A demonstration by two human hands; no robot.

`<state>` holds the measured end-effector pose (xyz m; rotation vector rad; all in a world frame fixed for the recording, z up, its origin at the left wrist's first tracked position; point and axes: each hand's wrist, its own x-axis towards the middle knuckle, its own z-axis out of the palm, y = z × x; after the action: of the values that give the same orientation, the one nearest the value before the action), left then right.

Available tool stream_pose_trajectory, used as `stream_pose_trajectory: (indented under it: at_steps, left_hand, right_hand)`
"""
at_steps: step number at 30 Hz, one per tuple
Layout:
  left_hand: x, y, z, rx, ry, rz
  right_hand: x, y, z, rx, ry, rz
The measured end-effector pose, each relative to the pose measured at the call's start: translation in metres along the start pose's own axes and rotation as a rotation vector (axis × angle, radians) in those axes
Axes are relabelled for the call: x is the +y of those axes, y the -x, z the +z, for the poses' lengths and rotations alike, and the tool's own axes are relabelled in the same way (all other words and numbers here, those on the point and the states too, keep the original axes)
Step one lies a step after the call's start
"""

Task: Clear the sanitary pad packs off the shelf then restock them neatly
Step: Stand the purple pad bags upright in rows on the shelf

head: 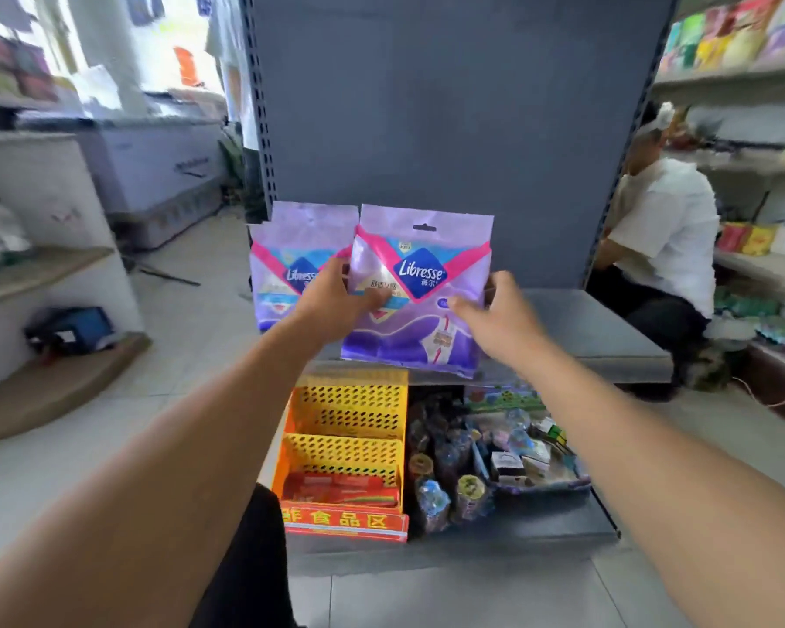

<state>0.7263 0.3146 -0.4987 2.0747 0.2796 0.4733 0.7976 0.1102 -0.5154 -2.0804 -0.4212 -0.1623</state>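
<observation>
Showing pink chevron, blue Libresse logo: purple pad pack.

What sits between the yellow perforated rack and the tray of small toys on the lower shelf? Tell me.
Head view: a cluster of upright wrapped toy tubes fills the gap between the yellow rack and the toy tray.

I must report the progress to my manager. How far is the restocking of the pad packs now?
Done: purple Libresse pad packs already stand upright at the left end of the grey metal shelf. In hand: both hands, left and right, grip another purple Libresse pack beside them. Left: the rest of the shelf is bare; no further packs are visible.
</observation>
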Motion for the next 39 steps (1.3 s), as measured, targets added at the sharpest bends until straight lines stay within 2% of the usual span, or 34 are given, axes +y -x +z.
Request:
stream_pose_trajectory:
  at_steps: [8,19,28,34,39]
  left_hand:
    - [-0.042,-0.003,-0.076,0.186,0.1,-0.106]
    - [-0.074,-0.029,-0.081,0.29,0.095,-0.199]
    - [-0.119,-0.045,-0.076,0.225,0.058,-0.244]
    - [-0.134,-0.06,-0.073,0.211,0.096,-0.191]
    - [-0.146,-0.061,-0.072,0.112,0.018,-0.141]
  right_hand:
    - [-0.056,-0.019,0.09,-0.078,-0.111,-0.096]
    - [-0.049,-0.046,0.145,-0.054,-0.144,-0.145]
    - [-0.025,-0.052,0.187,-0.065,-0.179,-0.114]
    - [-0.023,-0.059,0.197,-0.043,-0.167,-0.092]
    - [-0.017,-0.059,0.198,-0.104,-0.037,-0.077]
